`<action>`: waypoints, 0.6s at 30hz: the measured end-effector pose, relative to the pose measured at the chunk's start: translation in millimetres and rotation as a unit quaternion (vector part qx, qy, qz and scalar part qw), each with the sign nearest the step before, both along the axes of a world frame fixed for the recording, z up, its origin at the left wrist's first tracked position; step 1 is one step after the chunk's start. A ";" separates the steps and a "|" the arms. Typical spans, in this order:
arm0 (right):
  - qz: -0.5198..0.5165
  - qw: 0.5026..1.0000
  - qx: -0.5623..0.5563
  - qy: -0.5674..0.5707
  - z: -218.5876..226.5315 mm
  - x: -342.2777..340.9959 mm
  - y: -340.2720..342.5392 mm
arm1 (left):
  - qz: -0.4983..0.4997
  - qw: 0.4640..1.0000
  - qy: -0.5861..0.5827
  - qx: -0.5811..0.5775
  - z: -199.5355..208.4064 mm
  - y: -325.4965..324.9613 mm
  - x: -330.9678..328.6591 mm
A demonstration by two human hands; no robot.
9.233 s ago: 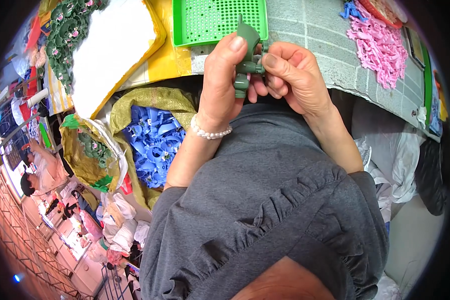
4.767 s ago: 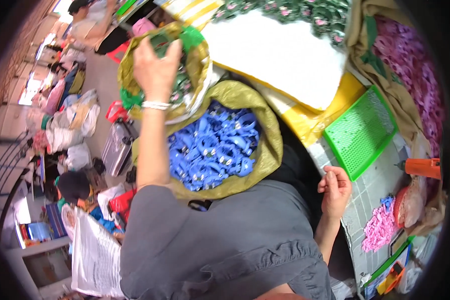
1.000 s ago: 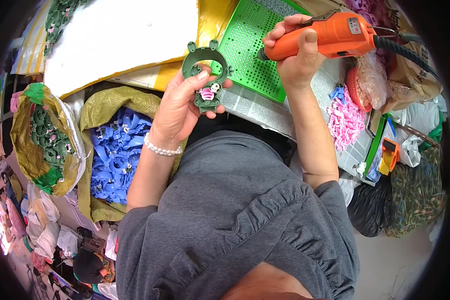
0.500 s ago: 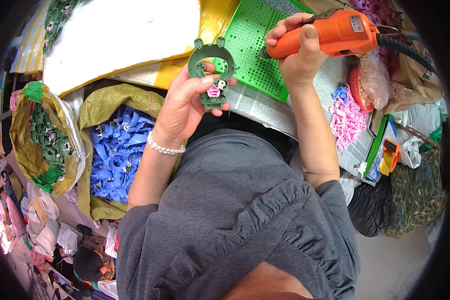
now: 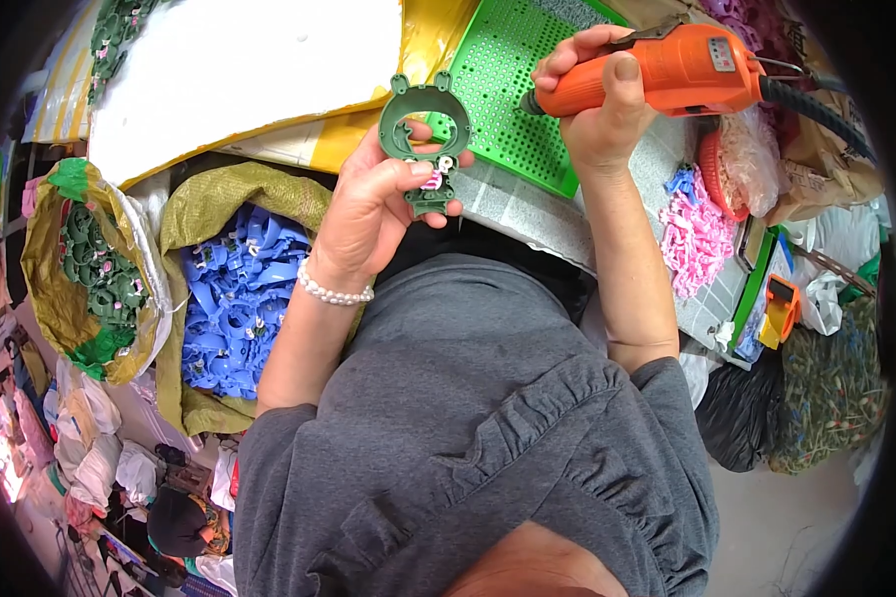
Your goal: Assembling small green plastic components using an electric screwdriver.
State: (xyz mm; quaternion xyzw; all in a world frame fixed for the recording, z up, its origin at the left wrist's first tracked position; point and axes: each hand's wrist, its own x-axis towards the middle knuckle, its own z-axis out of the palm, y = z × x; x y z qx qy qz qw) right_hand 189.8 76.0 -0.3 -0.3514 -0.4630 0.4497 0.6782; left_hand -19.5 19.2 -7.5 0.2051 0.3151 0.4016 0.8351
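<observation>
My left hand [image 5: 368, 204] grips a dark green plastic toy shell [image 5: 398, 131] with a ring-shaped top and two small ears. A pink part [image 5: 432, 180] and a small white part [image 5: 445, 163] sit in its lower half, and my thumb lies across it beside them. My right hand [image 5: 607, 114] is wrapped round an orange electric screwdriver [image 5: 682, 75], held level above the bench. The screwdriver's dark tip points left toward the shell, well apart from it. Below the tip lies a green perforated tray [image 5: 503, 75].
Left of me stand open sacks, one with blue plastic shells [image 5: 234, 318], another with green shells [image 5: 100, 269]. A white board [image 5: 239, 80] covers the bench's left part. Pink pieces [image 5: 697, 239] and a red basket [image 5: 715, 174] lie at the right. A black cable [image 5: 816, 109] trails from the screwdriver.
The green shell is slightly farther right, and my left thumb lies a little farther over the pink part. The screwdriver has shifted slightly right, still in my right hand.
</observation>
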 end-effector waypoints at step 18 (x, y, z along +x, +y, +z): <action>-0.047 0.997 0.033 -0.043 3.2 -4.6 3.0 | 0.000 1.000 0.013 0.006 0.3 -2.4 0.9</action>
